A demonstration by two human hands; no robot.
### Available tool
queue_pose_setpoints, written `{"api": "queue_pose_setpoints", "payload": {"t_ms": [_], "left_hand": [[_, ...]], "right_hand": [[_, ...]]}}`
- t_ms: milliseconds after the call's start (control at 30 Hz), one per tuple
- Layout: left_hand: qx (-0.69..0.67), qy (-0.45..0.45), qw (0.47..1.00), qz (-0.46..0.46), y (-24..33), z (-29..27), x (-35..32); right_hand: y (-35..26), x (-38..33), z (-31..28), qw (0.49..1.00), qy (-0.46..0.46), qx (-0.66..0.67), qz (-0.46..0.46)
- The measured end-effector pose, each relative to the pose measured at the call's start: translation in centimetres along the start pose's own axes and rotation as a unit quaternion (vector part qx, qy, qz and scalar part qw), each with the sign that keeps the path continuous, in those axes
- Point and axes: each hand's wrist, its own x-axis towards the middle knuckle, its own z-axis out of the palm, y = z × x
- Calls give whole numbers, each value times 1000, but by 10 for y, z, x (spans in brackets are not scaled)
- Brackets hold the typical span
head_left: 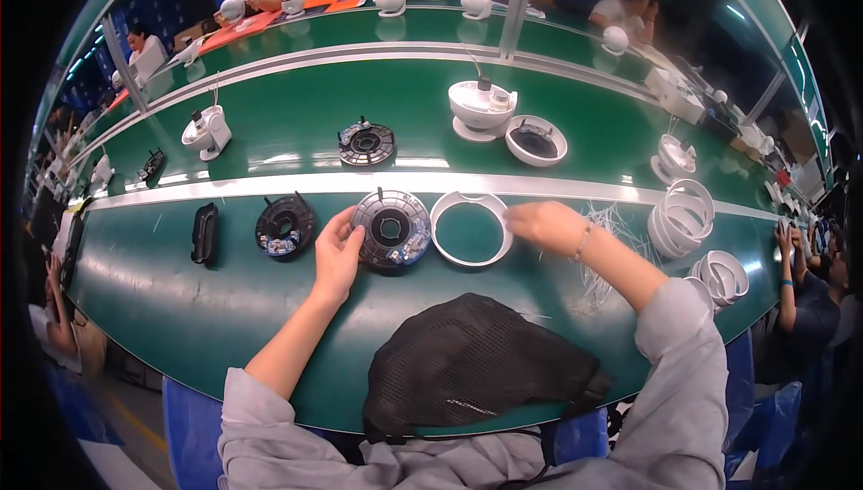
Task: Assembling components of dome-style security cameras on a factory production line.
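My left hand [338,253] grips the left edge of a round black disc [395,206] that carries a small blue circuit board at its lower right. Just right of it, a white plastic ring [469,262] with a notched top edge rests on the green table. The fingers of my right hand [547,227] are pinched together at this ring's right rim; the fingertips are partly hidden. Left of my left hand lies a similar black disc [286,211] with a circuit board. Beyond that is an elongated black part [205,233].
A black mesh bag [476,355] lies in front of me. To the right are loose white strips [604,261] and stacked white rings [680,218]. Beyond a metal edge, a green belt [297,121] bears white housings [481,105] and a disc [367,143]. People sit across and at both sides.
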Motion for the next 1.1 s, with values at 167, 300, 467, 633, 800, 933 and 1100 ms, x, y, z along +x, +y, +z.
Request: {"api": "queue_pose_setpoints", "payload": {"t_ms": [167,300,467,633,800,933,1100], "left_hand": [[14,4,1000,27,-2,-17,-2],[-56,15,998,-2,8,-22,-5],[-41,18,999,18,10,-31,-3],[-75,8,997,17,12,-34,-6],[-165,-68,984,21,8,-3,-6],[-177,-160,968,74,10,18,-1],[-378,-349,830,-217,25,-19,19]], "right_hand": [[-22,39,2,966,91,53,237],[-58,85,6,922,-8,123,368],[-52,106,12,904,10,181,386],[-53,96,11,805,255,410,344],[-92,117,20,737,370,507,252],[-92,123,18,779,401,388,286],[-79,116,23,770,371,480,197]]}}
